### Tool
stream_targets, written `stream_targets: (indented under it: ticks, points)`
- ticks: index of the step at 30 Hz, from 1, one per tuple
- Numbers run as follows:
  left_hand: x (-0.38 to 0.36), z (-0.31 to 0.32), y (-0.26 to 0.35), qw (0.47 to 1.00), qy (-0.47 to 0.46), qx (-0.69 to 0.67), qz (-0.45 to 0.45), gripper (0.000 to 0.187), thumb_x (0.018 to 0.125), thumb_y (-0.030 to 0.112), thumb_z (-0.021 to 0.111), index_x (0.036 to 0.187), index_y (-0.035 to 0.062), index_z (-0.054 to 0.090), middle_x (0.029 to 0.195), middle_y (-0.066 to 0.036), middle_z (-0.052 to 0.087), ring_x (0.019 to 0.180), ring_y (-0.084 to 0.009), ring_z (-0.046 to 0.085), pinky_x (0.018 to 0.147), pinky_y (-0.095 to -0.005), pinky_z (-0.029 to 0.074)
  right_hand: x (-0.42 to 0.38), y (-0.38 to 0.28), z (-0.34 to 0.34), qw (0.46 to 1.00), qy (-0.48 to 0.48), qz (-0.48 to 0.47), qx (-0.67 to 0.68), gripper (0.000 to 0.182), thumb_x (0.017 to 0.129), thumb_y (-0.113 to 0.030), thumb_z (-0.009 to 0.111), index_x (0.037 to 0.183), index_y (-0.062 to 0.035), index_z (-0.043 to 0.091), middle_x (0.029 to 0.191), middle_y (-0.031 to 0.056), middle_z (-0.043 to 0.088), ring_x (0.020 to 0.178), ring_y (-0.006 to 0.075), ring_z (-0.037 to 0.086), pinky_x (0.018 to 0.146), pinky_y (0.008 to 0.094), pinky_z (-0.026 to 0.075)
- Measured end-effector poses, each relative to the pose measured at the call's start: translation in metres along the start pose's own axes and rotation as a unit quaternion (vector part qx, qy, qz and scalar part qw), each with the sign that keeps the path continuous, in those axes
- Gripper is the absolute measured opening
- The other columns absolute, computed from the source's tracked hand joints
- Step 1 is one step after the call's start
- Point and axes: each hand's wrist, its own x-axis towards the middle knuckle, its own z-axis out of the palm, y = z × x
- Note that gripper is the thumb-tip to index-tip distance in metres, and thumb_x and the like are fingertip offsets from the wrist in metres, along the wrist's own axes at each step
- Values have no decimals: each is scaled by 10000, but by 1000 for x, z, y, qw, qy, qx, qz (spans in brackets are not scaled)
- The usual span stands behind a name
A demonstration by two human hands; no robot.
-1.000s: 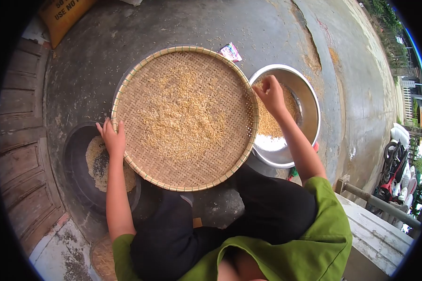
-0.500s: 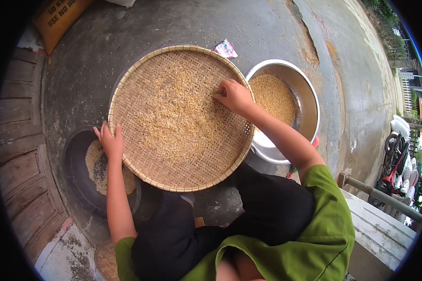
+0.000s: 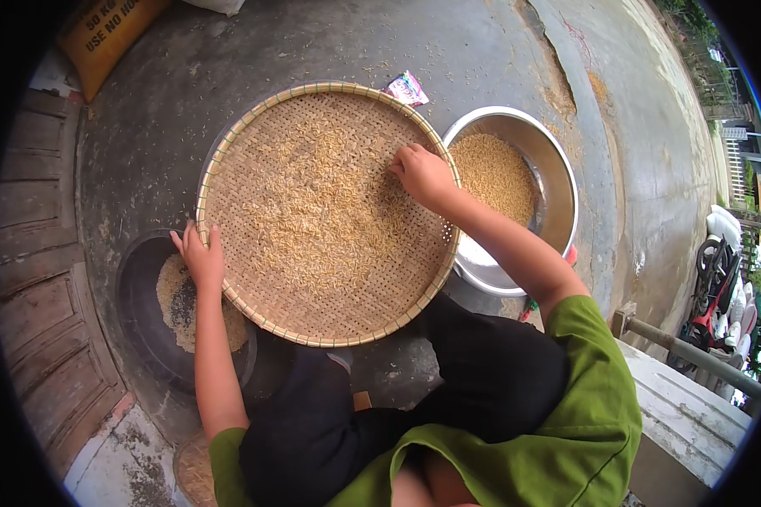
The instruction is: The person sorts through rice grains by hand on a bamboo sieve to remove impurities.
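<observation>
A round woven winnowing tray point(image 3: 338, 318) lies in front of me, above my knees. Unhusked rice grains point(image 3: 317, 228) are spread over its middle, with bare weave round the sides. My left hand point(image 3: 201, 258) grips the tray's left rim, its fingertips lying at the edge. Over the tray's right side, my right hand point(image 3: 423, 176) has its fingers curled together close to the grain; whatever they may hold is hidden. Right of the tray stands a metal basin point(image 3: 558, 182) partly filled with grain point(image 3: 492, 177). To the left, a dark basin point(image 3: 139, 296) contains paler grain, partly covered by my left forearm.
A pink packet point(image 3: 408, 88) lies on the concrete floor just beyond the tray. An orange sack point(image 3: 114, 38) rests at the upper left, by a wooden door point(image 3: 38, 203). A metal rail point(image 3: 702, 355) and a parked motorbike point(image 3: 712, 283) are at the right. Loose grains dot the floor.
My right hand has shifted very slightly to the right over the tray, fingers still curled. My left hand keeps its grip on the rim, and the tray stays nearly in place.
</observation>
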Motion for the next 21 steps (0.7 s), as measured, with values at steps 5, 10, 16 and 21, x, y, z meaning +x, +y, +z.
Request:
stream_targets:
  ticks: [5, 10, 16, 21]
  points:
    - [0, 0, -1, 1000, -1, -1, 1, 460, 833, 272, 554, 1178, -20, 472, 1276, -167, 426, 1304, -393, 140, 1057, -448, 163, -1, 2, 5, 1000, 8, 6, -6, 156, 817, -203, 542, 847, -51, 533, 882, 123, 560, 811, 310, 580, 693, 403, 469]
    - [0, 0, 0, 1000, 0, 5, -1, 458, 835, 272, 553, 1180, -18, 472, 1274, -164, 429, 1303, -396, 143, 1055, -451, 166, -4, -3, -1, 1000, 1, 15, 11, 163, 817, -212, 543, 854, -54, 528, 880, 120, 558, 804, 310, 579, 686, 403, 470]
    - [0, 0, -1, 1000, 4, 4, 5, 453, 833, 271, 554, 1178, -12, 478, 1267, -164, 437, 1300, -401, 149, 1053, -450, 166, -3, -4, 4, 1000, 6, 28, 9, 171, 819, -217, 541, 837, -49, 518, 877, 132, 553, 809, 315, 577, 681, 414, 467]
    - [0, -1, 1, 1000, 2, -5, -1, 454, 832, 272, 554, 1182, -7, 478, 1271, -165, 435, 1300, -402, 147, 1053, -450, 167, -4, -1, 10, 1000, 16, 19, 2, 170, 831, -210, 513, 837, -40, 519, 879, 142, 553, 812, 324, 575, 685, 419, 463]
